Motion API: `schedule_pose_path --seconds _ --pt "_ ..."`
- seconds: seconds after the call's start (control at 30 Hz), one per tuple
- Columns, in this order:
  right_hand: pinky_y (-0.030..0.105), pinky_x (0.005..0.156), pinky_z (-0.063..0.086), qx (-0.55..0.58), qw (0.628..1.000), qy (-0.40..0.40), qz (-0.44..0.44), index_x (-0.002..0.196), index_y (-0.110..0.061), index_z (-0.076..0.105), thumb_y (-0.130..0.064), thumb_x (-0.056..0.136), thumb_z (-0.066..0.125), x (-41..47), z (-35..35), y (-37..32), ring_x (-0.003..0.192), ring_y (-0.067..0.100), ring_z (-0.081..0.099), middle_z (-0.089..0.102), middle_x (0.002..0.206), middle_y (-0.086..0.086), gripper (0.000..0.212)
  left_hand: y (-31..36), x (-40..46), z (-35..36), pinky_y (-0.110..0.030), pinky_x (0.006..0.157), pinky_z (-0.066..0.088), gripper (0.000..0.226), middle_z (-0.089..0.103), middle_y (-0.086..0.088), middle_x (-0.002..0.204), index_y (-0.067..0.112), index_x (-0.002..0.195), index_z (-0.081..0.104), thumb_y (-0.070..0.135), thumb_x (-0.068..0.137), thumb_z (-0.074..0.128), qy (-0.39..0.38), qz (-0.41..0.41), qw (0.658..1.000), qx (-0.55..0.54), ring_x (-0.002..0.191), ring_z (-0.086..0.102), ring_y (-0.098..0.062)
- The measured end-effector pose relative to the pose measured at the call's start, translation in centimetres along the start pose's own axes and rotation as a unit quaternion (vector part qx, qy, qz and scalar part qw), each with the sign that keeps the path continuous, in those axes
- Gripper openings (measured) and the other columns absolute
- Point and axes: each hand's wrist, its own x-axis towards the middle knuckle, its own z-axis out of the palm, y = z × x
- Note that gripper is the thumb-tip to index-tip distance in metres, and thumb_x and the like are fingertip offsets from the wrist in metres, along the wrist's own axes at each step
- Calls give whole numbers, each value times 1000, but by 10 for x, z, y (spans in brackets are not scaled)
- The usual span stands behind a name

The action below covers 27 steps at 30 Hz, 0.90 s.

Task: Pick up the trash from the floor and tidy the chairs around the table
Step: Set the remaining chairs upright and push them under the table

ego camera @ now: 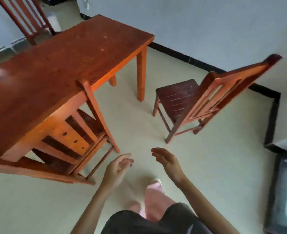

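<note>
Pulled-out chair [195,102]: standing on the floor [131,125] well clear of the bench [55,65], off its right-hand corner leg, seat turned toward the bench, backrest on the far side from it and leaning toward the wall corner. Long axis of the backrest top rail running diagonally, from near the seat up and away to the right. Not tucked in; judged the next item to tidy. Lies ahead and to the right of both hands.

Right hand [166,162]: released, fingers loosely extended, grasping nothing; the nearer hand to this chair, just short of its closest front leg. Left hand [118,168]: released, fingers slightly curled, empty; near the rear leg of the second chair [75,141], already pushed under the bench's near edge.

No trash visible on the exposed floor. Third chair [26,19] at the bench's far side.

Likely requirement: reach up and right to the backrest, then push toward the bench edge.
</note>
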Motion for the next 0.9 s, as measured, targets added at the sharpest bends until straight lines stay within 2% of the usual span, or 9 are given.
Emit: schedule_pose_path --seconds 0.1,0.17,0.3,0.4,0.5,0.6,0.73,0.8,0.9 --pt "33 95 49 92 988 93 82 98 -29 64 -16 88 57 -75 -46 50 106 16 63 68 113 -1 18 -13 -13 65 -14 67 49 29 73 20 76 26 94 60 0 89 52 -90 -41 995 -21 73 68 -6" --pt "33 94 49 135 969 170 122 99 -25 68 -18 85 59 -120 -72 80 104 14 64 71 106 -5 18 -11 -20 101 -11 64 48 27 74 17 75 24 92 62 -1 89 52 -145 -50 988 -14 74 68 -10" --pt "26 83 54 204 920 298 155 95 -17 67 0 89 52 -187 -119 126 96 15 68 73 100 2 24 21 -11 170 -10 71 47 16 74 18 85 25 97 61 17 86 55 -250 -14 968 16 81 68 -5" --pt "22 73 56 237 888 356 169 92 -14 67 3 89 51 -207 -161 155 91 16 69 73 98 5 24 61 18 229 -9 70 46 18 74 16 85 27 97 62 13 88 55 -276 19 961 16 80 67 -5" --pt "25 75 52 242 888 349 175 92 -16 66 2 89 52 -204 -219 176 89 13 69 72 100 8 24 104 50 291 -7 70 45 24 73 15 84 28 97 62 7 90 53 -282 50 958 17 81 66 -4" --pt "20 71 53 214 905 324 173 95 -18 65 -11 81 61 -185 -284 177 93 11 68 71 103 7 16 135 68 336 -7 70 46 24 73 17 86 28 98 61 7 90 52 -276 64 959 20 82 66 -4" --pt "28 84 50 165 932 291 141 97 -25 65 -24 76 59 -135 -368 158 99 14 66 72 102 -4 22 147 79 365 -14 79 50 21 72 11 94 30 100 63 13 89 55 -263 53 963 27 86 67 -7" --pt "31 87 49 155 942 274 115 98 -27 64 -22 80 59 -102 -403 148 100 14 65 71 105 -4 19 143 88 371 -18 82 52 21 73 12 91 29 97 63 12 88 56 -238 30 970 30 87 68 -8" --pt "31 88 50 137 953 256 84 100 -28 64 -14 89 56 -50 -448 135 102 15 64 69 108 -3 20 140 111 382 -20 79 51 27 75 13 83 25 92 65 0 88 53 -201 -16 979 34 82 70 -11"
